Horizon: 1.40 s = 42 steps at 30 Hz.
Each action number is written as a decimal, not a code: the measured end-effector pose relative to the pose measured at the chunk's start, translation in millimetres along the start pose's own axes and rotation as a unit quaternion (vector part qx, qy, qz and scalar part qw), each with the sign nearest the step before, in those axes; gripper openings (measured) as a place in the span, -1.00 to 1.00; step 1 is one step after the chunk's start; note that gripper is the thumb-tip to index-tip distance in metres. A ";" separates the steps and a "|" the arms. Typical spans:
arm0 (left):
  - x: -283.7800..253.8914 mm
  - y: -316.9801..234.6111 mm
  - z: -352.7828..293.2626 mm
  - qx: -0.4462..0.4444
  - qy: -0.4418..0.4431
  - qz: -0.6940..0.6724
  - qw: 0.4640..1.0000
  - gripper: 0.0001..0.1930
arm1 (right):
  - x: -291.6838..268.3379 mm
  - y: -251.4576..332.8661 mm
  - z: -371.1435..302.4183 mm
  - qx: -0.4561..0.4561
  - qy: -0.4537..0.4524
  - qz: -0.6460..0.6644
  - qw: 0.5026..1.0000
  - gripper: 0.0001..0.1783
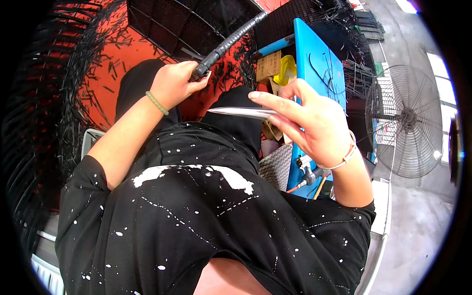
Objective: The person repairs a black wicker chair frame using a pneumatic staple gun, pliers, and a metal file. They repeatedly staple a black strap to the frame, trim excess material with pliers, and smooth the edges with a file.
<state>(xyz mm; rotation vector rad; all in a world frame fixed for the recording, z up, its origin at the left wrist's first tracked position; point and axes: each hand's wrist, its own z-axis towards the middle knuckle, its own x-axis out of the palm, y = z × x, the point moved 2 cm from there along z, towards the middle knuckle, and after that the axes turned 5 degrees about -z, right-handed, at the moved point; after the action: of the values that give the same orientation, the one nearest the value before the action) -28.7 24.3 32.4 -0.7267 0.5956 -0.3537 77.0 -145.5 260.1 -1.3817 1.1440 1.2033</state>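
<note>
My left hand (174, 84) is closed around the near end of a black rod wrapped in black strip (230, 43). The rod slants up to the right, toward a dark woven frame (172, 24). In my right hand (317, 120) is a pointed silver blade (238, 112), its tip toward the left, above my dark-clothed lap. The blade's rear end is hidden by the fingers, so its exact kind cannot be told. Index finger and thumb lie along either side of it. The blade and the rod are apart.
Black strip offcuts litter a red surface (105, 93) ahead. Black woven wickerwork (49, 98) curves along the left. To the right stand a blue board (319, 59), a cardboard box (268, 66), a yellow bag (286, 71) and a large caged fan (407, 118).
</note>
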 end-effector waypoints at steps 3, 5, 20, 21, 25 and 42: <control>-0.2 -0.6 0.5 0.010 -0.002 0.014 1.000 -0.79 | -2.4 -2.7 7.2 -0.028 0.002 0.007 1.000 -0.63; -0.3 0.7 -0.6 0.016 0.000 0.022 1.000 -0.79 | -7.0 -2.1 10.2 -0.040 0.023 0.050 0.998 -0.64; -0.6 1.3 -1.2 0.028 -0.001 0.024 0.999 -0.83 | -3.4 1.9 20.9 0.003 -0.061 -0.054 0.997 -0.71; -0.6 1.8 -1.8 0.015 0.011 0.029 0.999 -0.79 | -1.6 1.6 21.7 0.005 -0.062 -0.058 0.996 -0.72; 0.1 4.1 -3.1 -0.014 0.035 0.035 0.999 -0.72 | 6.2 0.2 24.8 0.009 -0.071 -0.069 0.995 -0.74; 0.9 4.1 -3.8 -0.001 0.022 0.032 0.999 -0.74 | -2.3 7.8 56.5 -0.019 -0.017 -0.124 0.992 -0.89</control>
<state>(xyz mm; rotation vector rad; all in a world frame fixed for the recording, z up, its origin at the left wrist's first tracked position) -29.9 24.7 26.9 -0.7018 0.6596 -0.3108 62.7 -90.3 257.7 -1.4788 0.8985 1.0701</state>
